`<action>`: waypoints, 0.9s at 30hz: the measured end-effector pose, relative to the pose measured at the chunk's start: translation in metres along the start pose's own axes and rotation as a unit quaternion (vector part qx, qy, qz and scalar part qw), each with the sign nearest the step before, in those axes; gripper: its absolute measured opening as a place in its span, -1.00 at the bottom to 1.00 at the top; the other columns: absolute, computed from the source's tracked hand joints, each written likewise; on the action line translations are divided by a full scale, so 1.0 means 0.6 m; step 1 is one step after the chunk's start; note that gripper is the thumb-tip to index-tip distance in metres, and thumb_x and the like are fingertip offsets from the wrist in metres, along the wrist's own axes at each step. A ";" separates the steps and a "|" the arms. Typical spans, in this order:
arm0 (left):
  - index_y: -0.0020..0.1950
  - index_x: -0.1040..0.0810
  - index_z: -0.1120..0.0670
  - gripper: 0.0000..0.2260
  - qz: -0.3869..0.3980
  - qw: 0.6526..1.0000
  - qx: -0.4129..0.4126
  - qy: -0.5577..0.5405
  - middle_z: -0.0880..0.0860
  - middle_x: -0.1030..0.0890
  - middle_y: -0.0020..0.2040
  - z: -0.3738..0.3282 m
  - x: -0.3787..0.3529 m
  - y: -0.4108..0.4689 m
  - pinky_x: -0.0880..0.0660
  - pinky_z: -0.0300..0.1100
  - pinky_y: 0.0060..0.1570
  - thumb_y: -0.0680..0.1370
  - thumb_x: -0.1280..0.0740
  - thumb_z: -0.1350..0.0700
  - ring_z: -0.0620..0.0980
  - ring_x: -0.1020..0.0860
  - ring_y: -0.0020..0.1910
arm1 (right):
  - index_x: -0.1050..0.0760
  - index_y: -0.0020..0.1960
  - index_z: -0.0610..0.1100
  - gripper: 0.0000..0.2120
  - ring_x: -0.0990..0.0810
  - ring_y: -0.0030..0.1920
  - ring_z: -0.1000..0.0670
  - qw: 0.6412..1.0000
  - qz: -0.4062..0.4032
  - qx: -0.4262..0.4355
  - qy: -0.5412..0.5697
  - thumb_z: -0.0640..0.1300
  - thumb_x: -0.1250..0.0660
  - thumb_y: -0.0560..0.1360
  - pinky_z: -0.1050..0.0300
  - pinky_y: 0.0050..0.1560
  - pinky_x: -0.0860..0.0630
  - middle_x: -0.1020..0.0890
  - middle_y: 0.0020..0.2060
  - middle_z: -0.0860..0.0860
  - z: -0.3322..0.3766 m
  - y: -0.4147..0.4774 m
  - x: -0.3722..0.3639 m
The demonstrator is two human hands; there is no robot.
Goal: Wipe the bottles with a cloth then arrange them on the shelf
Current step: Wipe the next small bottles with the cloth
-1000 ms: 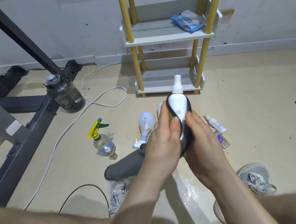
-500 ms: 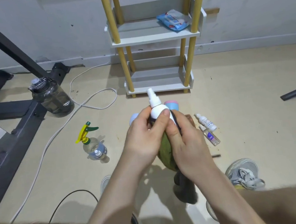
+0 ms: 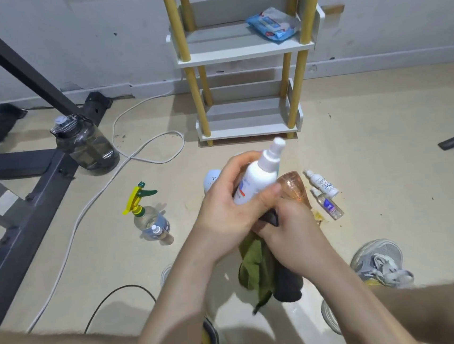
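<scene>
My left hand [image 3: 223,208] grips a white spray bottle [image 3: 259,174], tilted with its nozzle up and to the right. Just below it, my right hand [image 3: 289,229] holds a green and dark cloth [image 3: 260,271] bunched at the bottle's base, the rest hanging down. The white shelf with yellow posts [image 3: 242,51] stands against the wall ahead. On the floor lie an orange bottle [image 3: 295,184], a pale blue bottle [image 3: 211,179] partly behind my hand, two small spray bottles [image 3: 323,187], and a clear bottle with a yellow trigger [image 3: 147,218].
A blue packet of wipes [image 3: 272,24] lies on the shelf's upper board. A dark water jug [image 3: 87,143] and a black metal frame [image 3: 28,196] stand at left. A white cable [image 3: 105,183] crosses the floor. My shoes [image 3: 381,262] are at the bottom.
The bottle has come lower and tipped to the right. The cloth has slid from around the bottle's body down to its base, leaving the white body bare.
</scene>
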State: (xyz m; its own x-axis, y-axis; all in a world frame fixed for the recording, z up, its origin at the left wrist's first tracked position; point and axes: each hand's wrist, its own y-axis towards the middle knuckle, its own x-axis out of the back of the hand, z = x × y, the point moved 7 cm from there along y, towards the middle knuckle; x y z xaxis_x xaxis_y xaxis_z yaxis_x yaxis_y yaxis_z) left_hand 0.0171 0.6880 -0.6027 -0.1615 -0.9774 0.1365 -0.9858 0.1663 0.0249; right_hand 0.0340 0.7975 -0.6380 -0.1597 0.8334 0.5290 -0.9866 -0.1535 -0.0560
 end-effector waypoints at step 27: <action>0.33 -0.48 0.18 -0.47 -0.133 0.884 -0.098 0.437 0.11 -0.62 -0.09 -0.030 -0.055 -0.056 -0.49 -0.07 -0.32 0.52 -0.11 -0.14 0.18 -0.60 -0.21 | -0.61 0.23 -0.16 -0.77 -0.64 0.19 -0.23 0.856 -0.111 -0.090 0.497 -0.25 -0.28 0.61 -0.19 0.28 -0.53 -0.70 0.10 -0.14 0.009 0.034 0.052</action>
State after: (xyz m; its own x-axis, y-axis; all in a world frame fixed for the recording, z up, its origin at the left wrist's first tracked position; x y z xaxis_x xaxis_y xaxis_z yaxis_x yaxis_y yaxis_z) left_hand 0.0565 0.7169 -0.5903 0.2571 -0.5253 0.8112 -0.9424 0.0497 0.3309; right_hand 0.0092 0.8172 -0.6181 0.1703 0.8854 -0.4325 -0.9713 0.0768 -0.2252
